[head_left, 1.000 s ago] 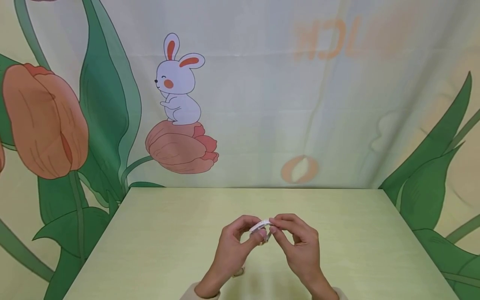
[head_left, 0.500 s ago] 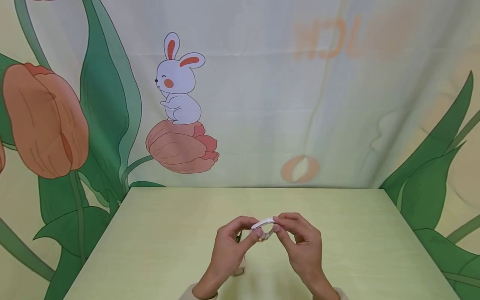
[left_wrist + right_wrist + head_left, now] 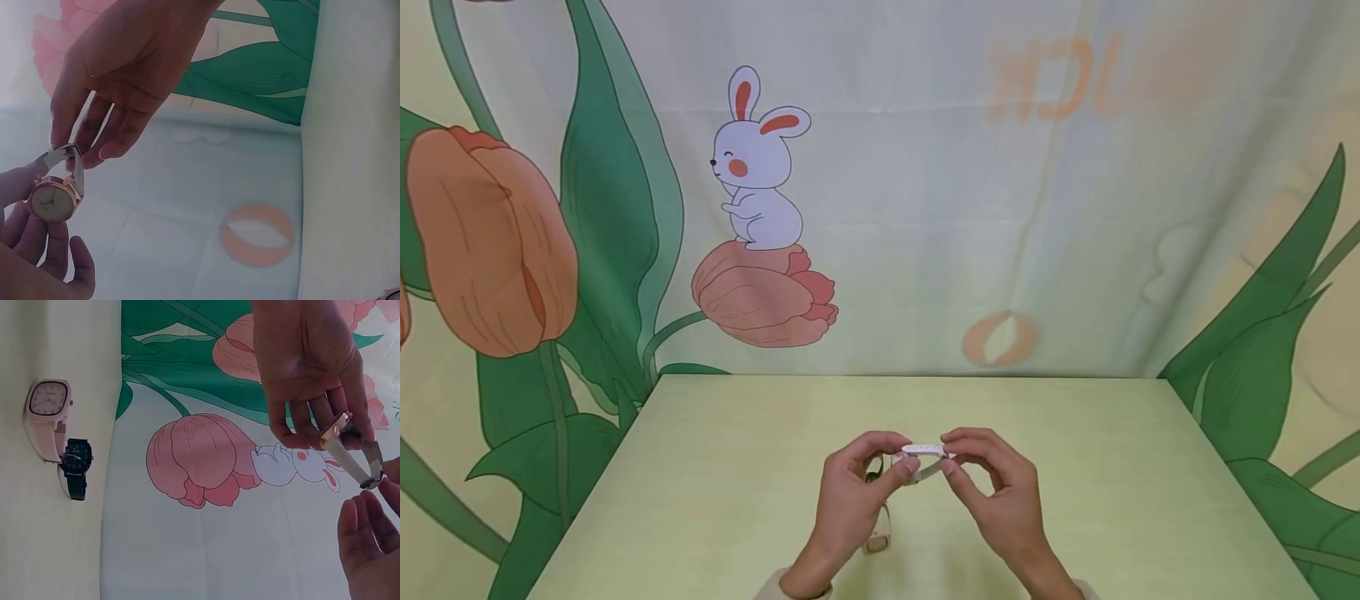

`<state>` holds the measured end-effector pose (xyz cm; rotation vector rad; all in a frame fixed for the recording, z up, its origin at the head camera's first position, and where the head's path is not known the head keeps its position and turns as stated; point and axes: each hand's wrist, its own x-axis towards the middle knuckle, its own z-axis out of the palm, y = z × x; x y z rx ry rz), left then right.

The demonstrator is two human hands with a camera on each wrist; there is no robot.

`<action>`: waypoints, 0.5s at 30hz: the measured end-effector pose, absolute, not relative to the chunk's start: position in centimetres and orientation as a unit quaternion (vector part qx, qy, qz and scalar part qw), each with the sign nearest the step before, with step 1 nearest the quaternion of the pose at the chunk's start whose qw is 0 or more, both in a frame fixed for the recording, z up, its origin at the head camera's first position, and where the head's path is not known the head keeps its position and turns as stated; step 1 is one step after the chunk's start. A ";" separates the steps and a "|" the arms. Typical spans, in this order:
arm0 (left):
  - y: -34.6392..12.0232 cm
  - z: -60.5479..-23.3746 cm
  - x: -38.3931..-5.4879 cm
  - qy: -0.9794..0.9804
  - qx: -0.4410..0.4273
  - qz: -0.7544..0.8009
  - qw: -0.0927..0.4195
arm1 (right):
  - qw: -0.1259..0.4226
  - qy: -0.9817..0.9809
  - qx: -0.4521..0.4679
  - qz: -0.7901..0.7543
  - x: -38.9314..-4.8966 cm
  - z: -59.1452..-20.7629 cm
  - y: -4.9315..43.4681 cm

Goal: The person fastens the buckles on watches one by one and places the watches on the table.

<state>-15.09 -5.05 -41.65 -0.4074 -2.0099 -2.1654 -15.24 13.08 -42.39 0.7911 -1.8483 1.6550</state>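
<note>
My left hand [image 3: 853, 492] holds a wristwatch with a white strap [image 3: 923, 450] above the table, gripping it at the round rose-gold case [image 3: 53, 200]. With thumb and fingertips, my right hand [image 3: 1000, 479] pinches the strap's far end by the dark metal buckle [image 3: 371, 483]. Both strap halves meet there, so the watch forms a loop between the hands. How far the strap goes through the buckle is hidden by the fingers. The watch's pale dial faces the left wrist camera.
Two more watches lie on the pale table [image 3: 737, 483], partly behind my left hand in the head view: a pink one with a squarish case [image 3: 49, 400] and a black one [image 3: 76, 459]. A curtain [image 3: 887, 208] printed with tulips and a rabbit hangs behind the table.
The watch has turned so its strap lies more level. My left hand has shifted slightly left, and more of the pink and black watches shows beside it. Both hands keep their hold.
</note>
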 end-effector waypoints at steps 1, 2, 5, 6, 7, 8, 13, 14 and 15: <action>-5.1 -41.7 -15.1 -0.675 -0.138 -0.720 0.077 | 0.268 -0.688 0.299 0.605 -15.3 -42.3 13.1; -5.1 -41.7 -15.1 -0.680 -0.141 -0.716 0.075 | 0.271 -0.691 0.305 0.596 -15.4 -42.2 13.1; -5.2 -41.8 -15.2 -0.695 -0.154 -0.699 0.075 | 0.285 -0.699 0.329 0.567 -15.6 -42.1 13.1; -5.2 -41.9 -15.2 -0.699 -0.157 -0.694 0.074 | 0.291 -0.702 0.335 0.557 -15.7 -42.0 13.1; -5.2 -41.9 -15.2 -0.701 -0.159 -0.691 0.075 | 0.295 -0.706 0.338 0.547 -15.7 -42.0 13.1; -5.3 -42.0 -15.2 -0.703 -0.163 -0.689 0.075 | 0.300 -0.709 0.341 0.539 -15.7 -42.0 13.0; -5.3 -42.0 -15.1 -0.701 -0.173 -0.689 0.067 | 0.313 -0.714 0.345 0.522 -15.7 -42.1 13.0; -5.3 -42.0 -15.0 -0.704 -0.173 -0.686 0.066 | 0.313 -0.713 0.348 0.523 -15.7 -42.2 13.0; -5.3 -41.9 -15.0 -0.707 -0.171 -0.683 0.065 | 0.312 -0.711 0.350 0.524 -15.7 -42.3 12.9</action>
